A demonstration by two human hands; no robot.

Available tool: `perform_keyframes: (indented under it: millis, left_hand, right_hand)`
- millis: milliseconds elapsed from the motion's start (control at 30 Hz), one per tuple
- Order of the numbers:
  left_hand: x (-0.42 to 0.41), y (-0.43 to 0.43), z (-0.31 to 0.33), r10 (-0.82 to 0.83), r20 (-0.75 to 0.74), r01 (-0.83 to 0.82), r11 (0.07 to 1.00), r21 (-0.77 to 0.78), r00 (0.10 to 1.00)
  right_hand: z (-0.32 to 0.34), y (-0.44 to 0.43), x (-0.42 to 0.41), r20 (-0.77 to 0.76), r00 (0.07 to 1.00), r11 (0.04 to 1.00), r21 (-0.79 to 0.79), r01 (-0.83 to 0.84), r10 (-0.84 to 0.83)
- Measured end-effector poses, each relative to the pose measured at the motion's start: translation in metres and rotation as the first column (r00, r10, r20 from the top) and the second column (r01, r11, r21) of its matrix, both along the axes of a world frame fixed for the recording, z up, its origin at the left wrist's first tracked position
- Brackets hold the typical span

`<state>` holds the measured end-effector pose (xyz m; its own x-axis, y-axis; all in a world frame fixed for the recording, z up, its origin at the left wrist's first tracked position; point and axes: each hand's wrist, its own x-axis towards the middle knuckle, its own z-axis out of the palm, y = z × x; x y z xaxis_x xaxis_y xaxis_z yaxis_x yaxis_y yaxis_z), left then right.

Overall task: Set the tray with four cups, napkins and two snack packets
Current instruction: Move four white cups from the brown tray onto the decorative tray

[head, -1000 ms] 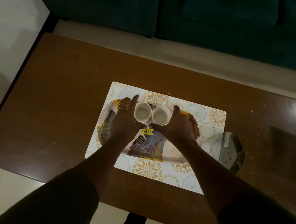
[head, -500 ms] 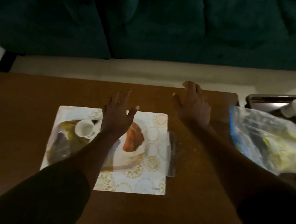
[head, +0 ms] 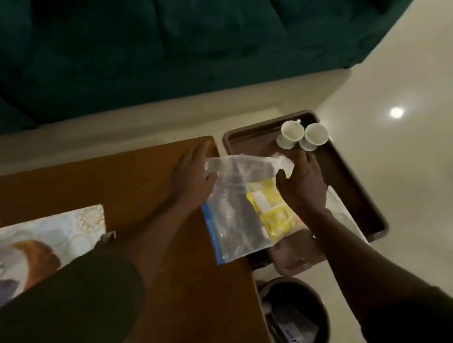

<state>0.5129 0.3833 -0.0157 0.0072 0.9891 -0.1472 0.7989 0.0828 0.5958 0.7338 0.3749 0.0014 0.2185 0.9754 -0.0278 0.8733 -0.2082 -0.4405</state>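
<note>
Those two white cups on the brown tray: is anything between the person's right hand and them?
Nothing visible. The right hand is open just short of the two white cups on the brown tray, with bare tray between. The clear zip bag lies nearer the person, under both hands; the left hand touches its edge.

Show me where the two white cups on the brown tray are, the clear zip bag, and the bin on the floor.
White cups (head: 291, 130), head view: inside of the left cup of the pair.
Clear zip bag (head: 237, 219), head view: the clear middle panel.
Bin (head: 326, 314), head view: right rim.
</note>
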Motion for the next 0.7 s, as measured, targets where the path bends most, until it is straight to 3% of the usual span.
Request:
perform_keyframes:
  millis: [133, 300, 533, 700]
  left_hand:
    - [0.056, 0.025, -0.013, -0.086, 0.093, 0.088, 0.996, -0.019, 0.992]
    - [0.112, 0.059, -0.032, -0.096, 0.149, 0.103, 0.994, -0.041, 0.984]
    - [0.171, 0.103, -0.055, -0.226, 0.085, 0.219, 0.971, 0.091, 0.97]
    - [0.195, 0.128, -0.067, -0.238, 0.015, 0.234, 0.965, 0.12, 0.971]
  right_hand:
    - [-0.014, 0.013, 0.054, -0.056, 0.991, 0.991, -0.053, 0.121, -0.124]
    - [-0.035, 0.055, 0.101, -0.089, 0.986, 0.987, -0.092, 0.13, -0.138]
    - [-0.059, 0.105, 0.128, 0.003, 0.985, 0.985, 0.002, -0.172, 0.172]
    - [-0.07, 0.126, 0.128, 0.162, 0.924, 0.937, -0.111, -0.332, 0.347]
